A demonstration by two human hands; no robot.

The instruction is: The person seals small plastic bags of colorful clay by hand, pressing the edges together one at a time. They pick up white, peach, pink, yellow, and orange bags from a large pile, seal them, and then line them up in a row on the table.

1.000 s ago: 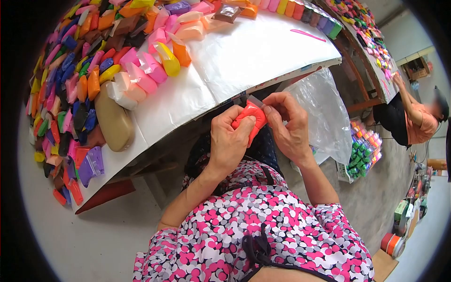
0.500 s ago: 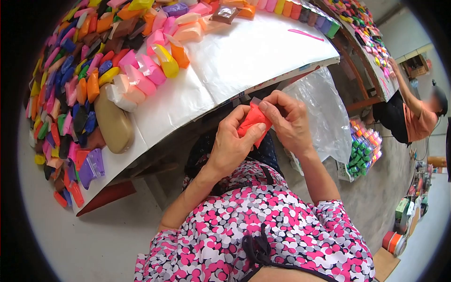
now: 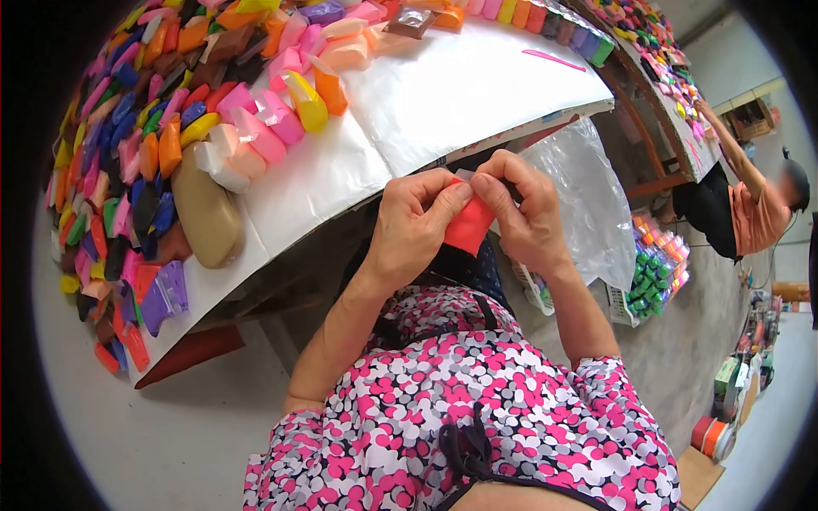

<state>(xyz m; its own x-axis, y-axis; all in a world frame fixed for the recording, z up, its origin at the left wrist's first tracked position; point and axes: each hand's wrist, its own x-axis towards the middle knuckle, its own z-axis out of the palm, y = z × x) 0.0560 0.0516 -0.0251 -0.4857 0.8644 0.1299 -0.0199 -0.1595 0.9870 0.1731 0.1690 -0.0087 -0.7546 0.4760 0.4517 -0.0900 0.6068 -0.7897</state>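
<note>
Between my two hands, just off the front edge of the table, hangs a small clear packet of red-orange clay (image 3: 469, 228). My left hand (image 3: 415, 223) pinches its upper left part with thumb and bent fingers. My right hand (image 3: 521, 207) pinches the top right, thumb against the curled forefinger. A bit of the clear wrapper shows between the thumbs. Nearest on the table (image 3: 328, 175) are an upright yellow packet (image 3: 307, 104), pink packets (image 3: 274, 119) and pale peach packets (image 3: 228, 152).
A large heap of coloured packets (image 3: 128, 145) covers the table's left side, with a tan oval block (image 3: 204, 213) by it. A pink strip (image 3: 552, 61) lies farther right. Below hangs a clear plastic bag (image 3: 584, 187) beside a basket of packets (image 3: 652, 272). Another person (image 3: 754, 204) works at right.
My left hand has shifted up from the packet's body to its top edge, beside my right thumb. The packet now hangs lower, its body more exposed.
</note>
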